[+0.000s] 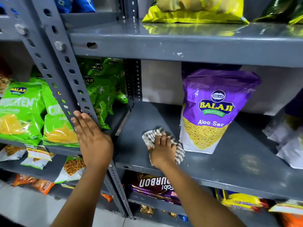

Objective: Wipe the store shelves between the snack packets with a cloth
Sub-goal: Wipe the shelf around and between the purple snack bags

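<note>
A striped black-and-white cloth (151, 133) lies on the grey metal shelf (229, 161), pressed down under my right hand (162, 149). It sits just left of an upright purple Aloo Sev packet (211, 112). My left hand (91, 138) rests flat, fingers together, against the perforated grey upright post (65, 76) at the shelf's left end. Green snack packets (24, 112) fill the neighbouring shelf to the left.
White packets (290, 145) lie at the shelf's right end. A yellow packet (196, 10) sits on the shelf above. Bourbon biscuit packs (155, 185) and yellow packs (242, 202) fill the shelf below. Bare shelf shows between the purple and white packets.
</note>
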